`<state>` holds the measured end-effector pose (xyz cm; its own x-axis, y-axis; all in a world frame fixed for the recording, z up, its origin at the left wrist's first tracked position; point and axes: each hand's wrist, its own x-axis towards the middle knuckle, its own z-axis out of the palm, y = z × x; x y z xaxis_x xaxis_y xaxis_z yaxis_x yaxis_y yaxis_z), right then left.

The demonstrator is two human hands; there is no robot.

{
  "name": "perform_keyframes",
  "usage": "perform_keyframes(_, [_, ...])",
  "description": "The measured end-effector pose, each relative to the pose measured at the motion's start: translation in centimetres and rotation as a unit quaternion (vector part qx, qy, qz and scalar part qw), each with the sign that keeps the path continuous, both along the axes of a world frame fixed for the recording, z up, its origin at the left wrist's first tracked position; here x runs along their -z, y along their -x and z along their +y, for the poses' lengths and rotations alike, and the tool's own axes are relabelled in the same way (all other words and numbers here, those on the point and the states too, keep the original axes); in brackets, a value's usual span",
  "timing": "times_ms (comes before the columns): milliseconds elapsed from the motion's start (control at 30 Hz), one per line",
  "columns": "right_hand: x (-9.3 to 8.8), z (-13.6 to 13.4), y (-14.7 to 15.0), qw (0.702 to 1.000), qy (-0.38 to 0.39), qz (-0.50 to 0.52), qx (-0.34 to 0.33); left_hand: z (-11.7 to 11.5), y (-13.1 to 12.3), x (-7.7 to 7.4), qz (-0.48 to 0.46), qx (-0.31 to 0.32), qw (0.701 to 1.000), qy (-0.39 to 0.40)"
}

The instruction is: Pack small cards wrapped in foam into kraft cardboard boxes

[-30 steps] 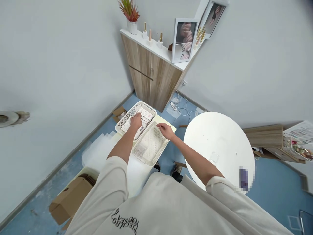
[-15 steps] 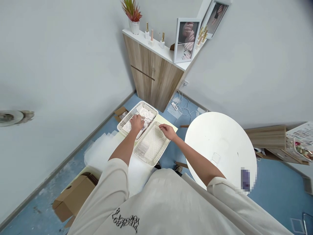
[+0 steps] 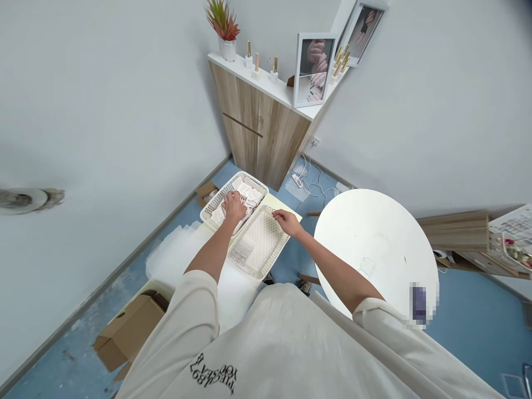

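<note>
My left hand reaches down into a white basket heaped with small white cards or packets. Its fingers are bent over the pile, and what they hold, if anything, is hidden. Beside it stands a second, cream basket with a few small clear cases at its near end. Over the far right rim of that basket is my right hand, its fingers pinched together; anything between them is too small to make out.
A round white table stands at the right with a small clear case and a blurred purple item. Ahead is a wooden cabinet. White wrapping and a cardboard box lie at the left.
The view has shifted slightly. Both hands remain in nearly the same places at the two baskets, with no clear change in what they hold.
</note>
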<state>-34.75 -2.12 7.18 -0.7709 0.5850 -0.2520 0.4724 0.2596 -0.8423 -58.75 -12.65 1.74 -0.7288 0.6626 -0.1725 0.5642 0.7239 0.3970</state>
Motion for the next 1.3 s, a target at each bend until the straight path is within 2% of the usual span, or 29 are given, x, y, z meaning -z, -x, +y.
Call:
perform_keyframes(167, [0.0,-0.2,-0.2,1.000,0.003,0.011,-0.005,0.4,-1.9,-2.9,-0.002,-0.072,0.995,-0.061])
perform_keyframes(300, [-0.9,0.2,-1.1,0.999,-0.003,0.041,0.025,1.8,-5.7,-5.6,-0.003,-0.061,0.992,-0.114])
perform_keyframes(467, [-1.5,2.1,-4.7,0.992,-0.004,0.069,0.106,4.5,-13.7,-8.0,-0.016,0.007,0.989,-0.150])
perform_keyframes(600, [-0.8,4.0,-10.6,0.976,-0.005,0.087,0.201,6.7,-21.8,-8.4,-0.042,0.069,0.984,-0.161])
perform_keyframes(767, [0.5,5.6,-21.5,0.940,0.042,0.047,0.336,9.0,-32.8,-7.4,-0.088,0.136,0.972,-0.171])
perform_keyframes(867, [1.2,6.0,-28.6,0.929,0.085,0.026,0.360,10.1,-39.4,-6.5,-0.109,0.184,0.964,-0.161])
perform_keyframes(1033, [2.6,6.1,-39.6,0.906,0.098,-0.008,0.413,11.1,-49.3,-4.1,-0.157,0.260,0.942,-0.140])
perform_keyframes(1200, [4.8,5.5,-49.0,0.881,0.109,-0.063,0.456,11.1,-56.6,-0.4,-0.262,0.320,0.901,-0.130])
perform_keyframes(1300, [6.5,4.8,-53.3,0.873,0.113,-0.106,0.463,11.0,-59.2,2.2,-0.345,0.269,0.896,-0.076])
